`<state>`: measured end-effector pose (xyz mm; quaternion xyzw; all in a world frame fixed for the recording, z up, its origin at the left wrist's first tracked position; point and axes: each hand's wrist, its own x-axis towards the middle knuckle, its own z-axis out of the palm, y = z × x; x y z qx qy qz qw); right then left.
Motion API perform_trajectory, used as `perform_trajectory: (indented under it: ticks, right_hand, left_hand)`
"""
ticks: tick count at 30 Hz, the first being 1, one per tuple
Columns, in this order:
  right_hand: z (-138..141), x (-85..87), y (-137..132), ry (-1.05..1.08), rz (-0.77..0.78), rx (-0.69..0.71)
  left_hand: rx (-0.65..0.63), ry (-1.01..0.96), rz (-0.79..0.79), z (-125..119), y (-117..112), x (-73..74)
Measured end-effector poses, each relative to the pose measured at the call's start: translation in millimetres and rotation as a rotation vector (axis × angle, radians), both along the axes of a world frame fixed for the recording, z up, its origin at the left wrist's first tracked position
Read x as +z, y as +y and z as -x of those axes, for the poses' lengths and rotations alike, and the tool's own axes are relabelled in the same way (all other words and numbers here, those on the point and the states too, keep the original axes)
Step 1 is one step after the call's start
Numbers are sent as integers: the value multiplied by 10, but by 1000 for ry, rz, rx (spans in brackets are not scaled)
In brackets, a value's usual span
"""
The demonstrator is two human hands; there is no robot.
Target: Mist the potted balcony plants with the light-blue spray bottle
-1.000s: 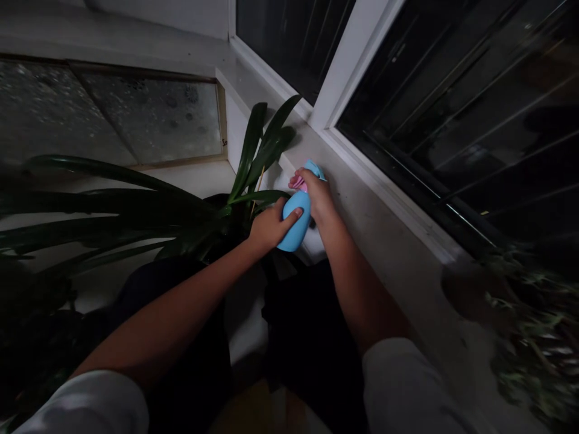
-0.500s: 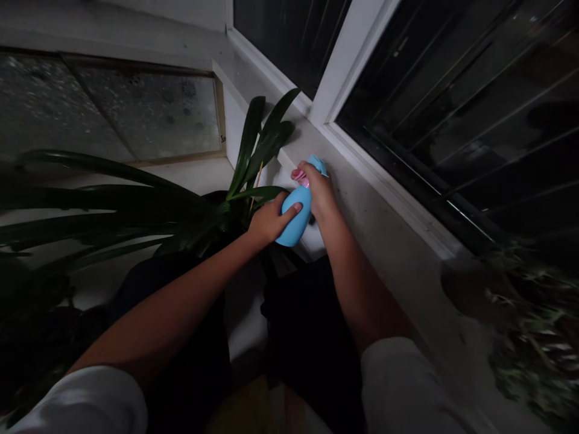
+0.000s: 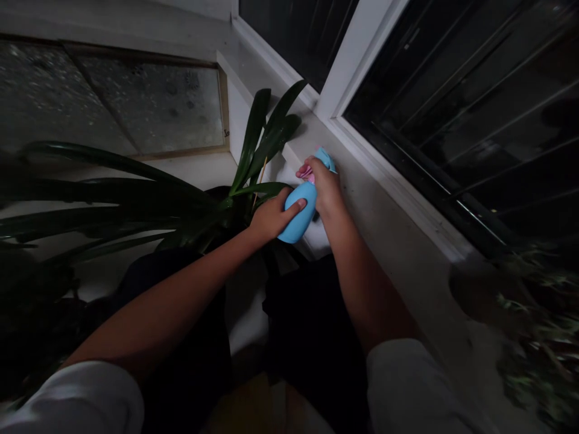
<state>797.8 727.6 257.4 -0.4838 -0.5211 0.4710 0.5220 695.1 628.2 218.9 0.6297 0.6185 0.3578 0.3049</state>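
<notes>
A light-blue spray bottle with a blue and pink head is tilted in front of me, its head pointing away and up to the right. My left hand wraps round the bottle's body, thumb lying across the front. Around the neck and the pink trigger closes my right hand; part of the head shows above its fingers. Just left of both hands grows a plant with long, dark strap-like leaves, and a thin stick stands among them.
A pale window ledge runs along the right, below a white-framed window with dark glass. Another leafy plant stands at the lower right. Patterned glass panels lie at the back left.
Both hands and the spray bottle stay together in much the same grip. The whole view has shifted slightly, with the bottle now a little further right.
</notes>
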Motion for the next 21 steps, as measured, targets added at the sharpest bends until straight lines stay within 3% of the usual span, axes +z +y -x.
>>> perform_trajectory:
  ticks: [3,5,8,10,12,14,18,21]
  right_hand:
    - [5,32,33,-13,-36,-49]
    - [27,113,81,-49,-68,-63]
    - [113,310,248,-117,8,-30]
    - [216,455,415,-148,82,31]
    - [349,574,594,-175,103,75]
    - [496,648,755,-231,131,87]
    - [752,673,959,-356,183,68]
    - [859,647,992,-370,142,30]
  left_hand:
    - [-12,-134,-32,22,100,-55]
    - [-28,-315,-50,31,201,-117]
    - [-5,-657,-13,9,337,-210]
    - [32,-865,102,-14,369,-233]
    - [-29,-1034,278,-19,347,-209]
    - [-86,-1192,355,9,303,-154]
    - [-19,-1416,241,144,268,-68]
    - [50,-1500,200,233,293,-88]
